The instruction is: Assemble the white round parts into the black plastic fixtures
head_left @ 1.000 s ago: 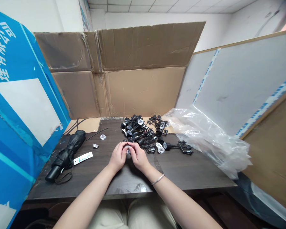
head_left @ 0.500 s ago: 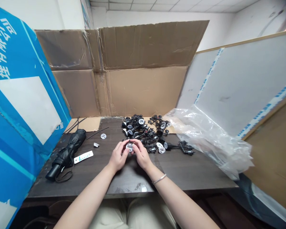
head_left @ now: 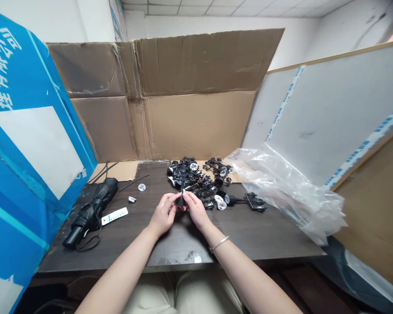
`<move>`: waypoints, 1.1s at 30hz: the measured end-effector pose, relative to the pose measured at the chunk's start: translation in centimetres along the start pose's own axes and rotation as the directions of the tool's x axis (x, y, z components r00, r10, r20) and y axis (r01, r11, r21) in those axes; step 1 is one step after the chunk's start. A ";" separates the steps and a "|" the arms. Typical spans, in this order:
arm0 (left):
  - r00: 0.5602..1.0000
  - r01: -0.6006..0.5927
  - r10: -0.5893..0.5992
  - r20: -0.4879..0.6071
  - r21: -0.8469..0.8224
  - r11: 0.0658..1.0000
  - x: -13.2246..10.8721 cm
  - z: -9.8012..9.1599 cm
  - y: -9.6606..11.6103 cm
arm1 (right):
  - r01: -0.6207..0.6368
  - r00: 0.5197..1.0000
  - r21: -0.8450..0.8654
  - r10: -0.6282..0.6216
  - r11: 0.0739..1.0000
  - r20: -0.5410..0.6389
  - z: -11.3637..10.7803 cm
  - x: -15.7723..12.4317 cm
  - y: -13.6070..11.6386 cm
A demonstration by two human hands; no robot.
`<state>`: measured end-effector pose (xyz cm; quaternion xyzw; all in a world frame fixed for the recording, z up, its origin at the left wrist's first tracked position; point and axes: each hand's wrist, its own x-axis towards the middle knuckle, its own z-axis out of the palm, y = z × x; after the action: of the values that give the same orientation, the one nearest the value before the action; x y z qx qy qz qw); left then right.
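Observation:
Over the dark wooden table (head_left: 249, 237) my left hand (head_left: 163, 214) and my right hand (head_left: 196, 211) meet, fingers pinched on one small black plastic part (head_left: 181, 198) that stands upright between them. Its thin stem points up toward the pile of black and white plastic parts (head_left: 199, 183) just behind my hands. A silver bracelet sits on my right wrist.
A folded black umbrella (head_left: 90, 211) and a white remote-like strip (head_left: 114, 216) lie at the left, with small white and grey loose pieces (head_left: 141, 187) near them. A crumpled clear plastic bag (head_left: 281, 192) lies at the right. Cardboard walls (head_left: 196, 122) and a blue board (head_left: 26, 144) enclose the table.
A white round piece showed between my fingers half a second ago; now the part is turned so its black stem stands upright. My hands stay in the same place.

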<state>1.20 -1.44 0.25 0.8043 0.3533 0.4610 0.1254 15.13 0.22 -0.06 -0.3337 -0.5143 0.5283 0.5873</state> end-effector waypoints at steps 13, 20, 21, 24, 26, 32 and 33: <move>0.998 0.046 -0.044 0.051 -0.038 0.998 0.0 -0.1 0.4 | 0.104 0.991 -0.213 -0.119 0.972 -0.058 -0.1 -0.2 -0.3; 0.997 0.053 -0.051 0.052 -0.039 0.998 0.1 -0.2 0.5 | 0.118 0.989 -0.237 -0.134 0.964 -0.053 -0.2 -0.3 -0.3; 0.997 0.052 -0.050 0.052 -0.038 0.998 0.1 -0.2 0.5 | 0.118 0.989 -0.235 -0.134 0.965 -0.056 -0.2 -0.3 -0.3; 0.998 0.049 -0.048 0.049 -0.039 0.998 0.1 -0.3 0.7 | 0.114 0.990 -0.234 -0.132 0.965 -0.059 -0.1 -0.3 -0.3; 0.998 0.052 -0.050 0.046 -0.047 0.998 0.1 -0.3 0.7 | 0.113 0.990 -0.243 -0.131 0.963 -0.057 -0.1 -0.3 -0.3; 0.995 0.100 -0.100 -0.009 -0.040 0.994 0.1 -0.1 0.4 | 0.112 0.988 -0.268 -0.136 0.957 -0.071 -0.4 -0.2 -0.4; 0.994 0.111 -0.112 -0.015 -0.038 0.993 0.1 -0.1 0.2 | 0.113 0.988 -0.278 -0.139 0.954 -0.073 -0.6 -0.1 -0.6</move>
<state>1.28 -1.54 0.52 0.7770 0.3901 0.4665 0.1628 15.82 0.12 0.31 -0.4020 -0.5750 0.3979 0.5911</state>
